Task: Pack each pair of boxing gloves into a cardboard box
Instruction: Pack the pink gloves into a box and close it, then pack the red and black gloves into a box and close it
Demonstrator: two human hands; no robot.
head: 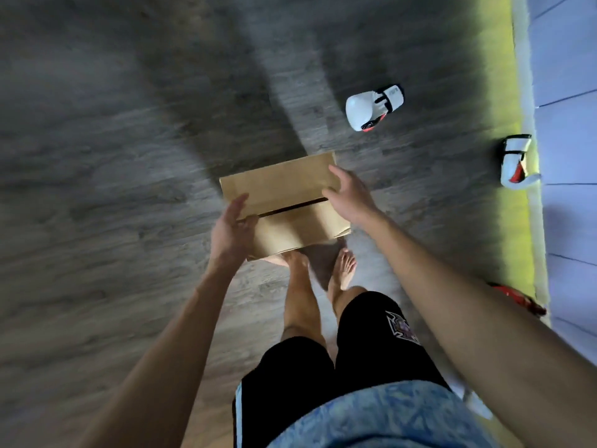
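Steadying the cardboard box (284, 192) between two hands is the step, I judge. It sits at centre frame, above the bare feet (344, 265), flaps closed.

Left hand (231, 229): at the box's 9 o'clock edge. Blur hides whether its fingers grip.

Right hand (347, 194): at the 3 o'clock edge, fingers spread, clasping nothing.

Advice: press evenly from both sides and keep it level.

Count:
- Box: one.
- White boxing gloves: two, one at 1 o'clock (371, 108), one at 3 o'clock (515, 161), well apart on the floor (113, 156).
- Red item (513, 297): one, at 4 o'clock, part hidden.
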